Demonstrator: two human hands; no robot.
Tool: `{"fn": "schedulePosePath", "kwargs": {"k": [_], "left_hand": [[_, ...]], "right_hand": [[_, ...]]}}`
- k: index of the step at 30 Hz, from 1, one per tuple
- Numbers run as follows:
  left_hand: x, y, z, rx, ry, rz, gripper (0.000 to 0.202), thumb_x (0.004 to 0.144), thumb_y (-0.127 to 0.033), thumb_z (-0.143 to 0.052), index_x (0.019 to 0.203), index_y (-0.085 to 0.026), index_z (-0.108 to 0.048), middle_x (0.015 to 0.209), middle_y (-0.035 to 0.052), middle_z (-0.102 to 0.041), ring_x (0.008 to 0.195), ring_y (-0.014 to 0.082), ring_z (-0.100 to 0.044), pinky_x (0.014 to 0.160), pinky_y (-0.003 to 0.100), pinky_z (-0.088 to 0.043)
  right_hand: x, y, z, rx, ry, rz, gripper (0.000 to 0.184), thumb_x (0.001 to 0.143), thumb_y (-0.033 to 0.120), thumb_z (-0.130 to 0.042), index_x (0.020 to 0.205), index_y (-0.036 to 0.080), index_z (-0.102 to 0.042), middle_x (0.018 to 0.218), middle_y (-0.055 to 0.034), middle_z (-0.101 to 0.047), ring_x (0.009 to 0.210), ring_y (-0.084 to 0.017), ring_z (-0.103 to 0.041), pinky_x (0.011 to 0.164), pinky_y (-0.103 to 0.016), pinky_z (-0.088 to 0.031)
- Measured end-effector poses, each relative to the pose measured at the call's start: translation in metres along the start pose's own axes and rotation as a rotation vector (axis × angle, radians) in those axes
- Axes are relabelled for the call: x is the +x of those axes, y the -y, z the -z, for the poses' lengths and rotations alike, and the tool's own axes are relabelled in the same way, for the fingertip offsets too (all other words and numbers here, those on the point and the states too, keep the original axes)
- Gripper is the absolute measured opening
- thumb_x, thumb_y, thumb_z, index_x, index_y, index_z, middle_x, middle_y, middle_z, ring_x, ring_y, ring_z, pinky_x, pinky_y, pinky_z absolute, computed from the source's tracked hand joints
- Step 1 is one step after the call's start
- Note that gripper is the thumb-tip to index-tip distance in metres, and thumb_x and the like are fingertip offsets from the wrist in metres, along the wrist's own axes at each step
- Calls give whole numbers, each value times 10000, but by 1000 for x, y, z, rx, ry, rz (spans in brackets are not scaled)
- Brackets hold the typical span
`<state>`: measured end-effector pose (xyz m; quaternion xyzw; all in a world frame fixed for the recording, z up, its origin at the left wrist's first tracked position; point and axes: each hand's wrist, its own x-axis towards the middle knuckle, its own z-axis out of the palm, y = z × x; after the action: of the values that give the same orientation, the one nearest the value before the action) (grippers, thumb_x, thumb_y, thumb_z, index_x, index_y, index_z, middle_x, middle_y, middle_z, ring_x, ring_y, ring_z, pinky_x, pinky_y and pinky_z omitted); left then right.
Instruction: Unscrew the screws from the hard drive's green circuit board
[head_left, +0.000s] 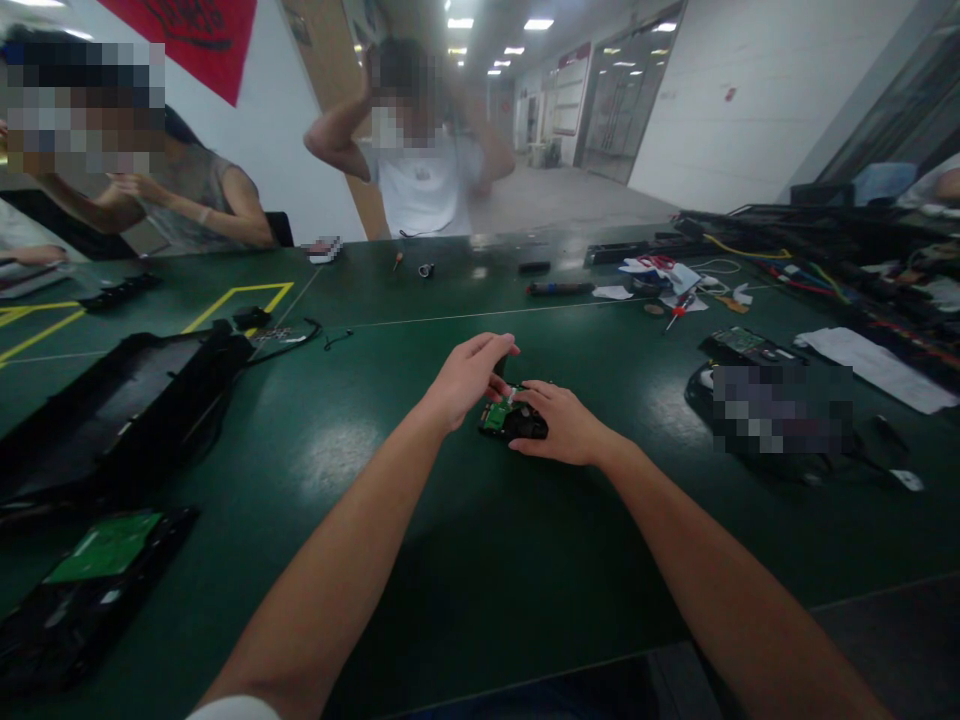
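Observation:
In the middle of the green table a small black device with a green circuit board [495, 414] lies flat, its inside facing up. My right hand [562, 425] holds it from the right, thumb at the near edge and fingers across the far part. Over the device's far left side, my left hand [469, 380] is bent with its fingers curled inward. Something dark shows between the left fingers, too small and shaded to name. A pale bit, perhaps a connector, is visible near both hands' fingertips.
A long black casing [127, 400] and another black unit with a green board [105, 548] lie at left. To the right are a circuit board piece [750, 345], a white cloth [877, 368], a red-handled screwdriver [679, 312] and bundled cables. Several people sit across the table.

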<state>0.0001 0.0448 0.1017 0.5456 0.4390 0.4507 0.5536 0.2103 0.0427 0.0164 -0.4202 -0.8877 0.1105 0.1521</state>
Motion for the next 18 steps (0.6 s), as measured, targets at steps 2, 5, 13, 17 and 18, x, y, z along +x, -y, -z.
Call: {"fn": "schedulePosePath", "kwargs": {"k": [2, 5, 13, 17, 18], "left_hand": [[-1, -1, -1, 20, 25, -2, 284, 980, -456, -616, 1008, -188, -705, 980, 66, -674, 551, 116, -658, 443, 226, -452], [0, -1, 2, -35, 24, 14, 267, 969, -433, -621, 1024, -183, -695, 1015, 66, -664, 547, 112, -665, 440, 227, -456], [5, 5, 9, -232, 25, 69, 285, 975, -430, -572, 1052, -164, -639, 981, 94, -719, 588, 155, -703, 490, 244, -514], [7, 5, 9, -235, 32, 65, 291, 970, -431, -585, 1011, -153, -658, 1022, 111, -724, 695, 189, -753, 555, 255, -560], [7, 5, 10, -229, 11, 59, 295, 969, -429, -586, 1000, -148, -668, 1040, 115, -720, 707, 189, -757, 564, 256, -564]], "right_hand": [[0, 0, 0, 1, -4, 2, 763, 842, 657, -779, 1442, 226, -588, 1571, -180, -529, 1454, -415, -500, 1183, -618, -418], [0, -1, 0, 9, -11, 0, 761, 840, 659, -780, 1449, 248, -583, 1570, -167, -531, 1443, -412, -512, 1180, -624, -417], [-1, 0, 1, 5, -12, 21, 762, 851, 666, -764, 1447, 227, -584, 1547, -177, -541, 1413, -412, -533, 1159, -622, -434], [0, 0, 1, 10, -11, 14, 756, 851, 650, -771, 1454, 236, -580, 1542, -166, -546, 1417, -411, -526, 1163, -620, -430], [0, 0, 1, 11, -10, 15, 751, 851, 650, -771, 1449, 236, -583, 1544, -167, -544, 1420, -412, -522, 1163, -620, -429]]}}
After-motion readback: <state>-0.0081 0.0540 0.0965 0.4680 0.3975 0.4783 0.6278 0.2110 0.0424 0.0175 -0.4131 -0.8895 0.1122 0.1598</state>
